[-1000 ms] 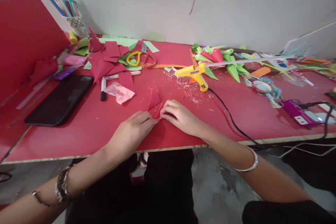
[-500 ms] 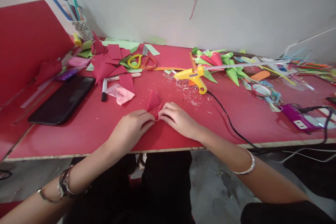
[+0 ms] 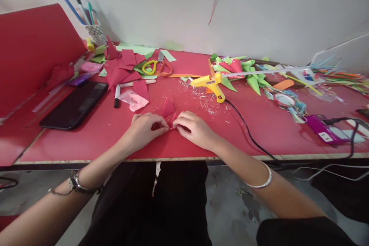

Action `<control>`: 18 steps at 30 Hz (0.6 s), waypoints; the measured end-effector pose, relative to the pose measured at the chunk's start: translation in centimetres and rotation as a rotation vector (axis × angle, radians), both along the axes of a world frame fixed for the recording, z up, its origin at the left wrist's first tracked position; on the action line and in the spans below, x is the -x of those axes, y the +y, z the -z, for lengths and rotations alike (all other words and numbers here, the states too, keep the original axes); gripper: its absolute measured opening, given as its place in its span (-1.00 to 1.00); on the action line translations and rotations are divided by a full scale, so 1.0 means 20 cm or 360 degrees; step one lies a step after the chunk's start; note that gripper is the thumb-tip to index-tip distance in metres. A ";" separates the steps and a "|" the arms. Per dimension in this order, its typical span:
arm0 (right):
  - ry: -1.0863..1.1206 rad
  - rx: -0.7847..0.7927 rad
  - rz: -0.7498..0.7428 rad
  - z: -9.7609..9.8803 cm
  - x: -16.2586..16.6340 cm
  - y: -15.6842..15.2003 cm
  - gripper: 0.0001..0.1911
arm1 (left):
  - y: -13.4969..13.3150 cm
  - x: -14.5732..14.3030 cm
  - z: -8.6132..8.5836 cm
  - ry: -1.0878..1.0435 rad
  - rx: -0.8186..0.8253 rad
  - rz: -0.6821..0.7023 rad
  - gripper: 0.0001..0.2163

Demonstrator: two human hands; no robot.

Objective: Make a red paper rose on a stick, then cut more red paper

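Near the front edge of the red table (image 3: 115, 144), my left hand (image 3: 148, 127) and my right hand (image 3: 193, 127) meet over a small piece of red paper (image 3: 174, 117). Both pinch its lower edge between thumb and fingertips, and the fingers hide much of it. Just behind it lies another red paper piece (image 3: 168, 107) with a pointed shape; whether the two are joined I cannot tell. A yellow glue gun (image 3: 211, 85) with a long clear glue stick rests beyond my right hand, among paper shreds.
Left are a black phone (image 3: 73, 105), a marker (image 3: 117, 96), a pink plastic bag (image 3: 134, 100), red paper scraps (image 3: 118, 71) and scissors (image 3: 165, 68). Behind the glue gun lie green paper cones (image 3: 253, 80). Its black cord (image 3: 248, 127) runs toward a purple power strip (image 3: 327, 128).
My left fingers have shifted slightly and opened into a rounder pinch along the paper's lower edge. My right hand stays nearly in place. The camera view has shifted a little.
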State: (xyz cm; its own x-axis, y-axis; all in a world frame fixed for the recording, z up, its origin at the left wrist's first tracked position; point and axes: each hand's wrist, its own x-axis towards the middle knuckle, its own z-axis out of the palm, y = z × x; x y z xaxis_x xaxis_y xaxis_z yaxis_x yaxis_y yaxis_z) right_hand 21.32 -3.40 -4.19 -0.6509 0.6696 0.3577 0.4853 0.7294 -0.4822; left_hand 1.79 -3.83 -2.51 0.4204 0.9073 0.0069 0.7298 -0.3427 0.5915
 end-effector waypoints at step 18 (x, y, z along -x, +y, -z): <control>-0.0009 0.0021 0.0019 0.00 0.00 -0.01 -0.90 | -0.05 -0.01 0.03 0.0060 -0.0203 0.0000 -0.91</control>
State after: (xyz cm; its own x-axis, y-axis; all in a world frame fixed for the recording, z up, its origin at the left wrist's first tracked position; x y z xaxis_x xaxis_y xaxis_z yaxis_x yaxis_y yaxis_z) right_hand 21.25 -3.60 -4.19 -0.6449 0.6819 0.3453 0.4965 0.7171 -0.4891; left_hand 1.91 -4.74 -3.20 0.4227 0.9000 0.1064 0.7509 -0.4135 0.5150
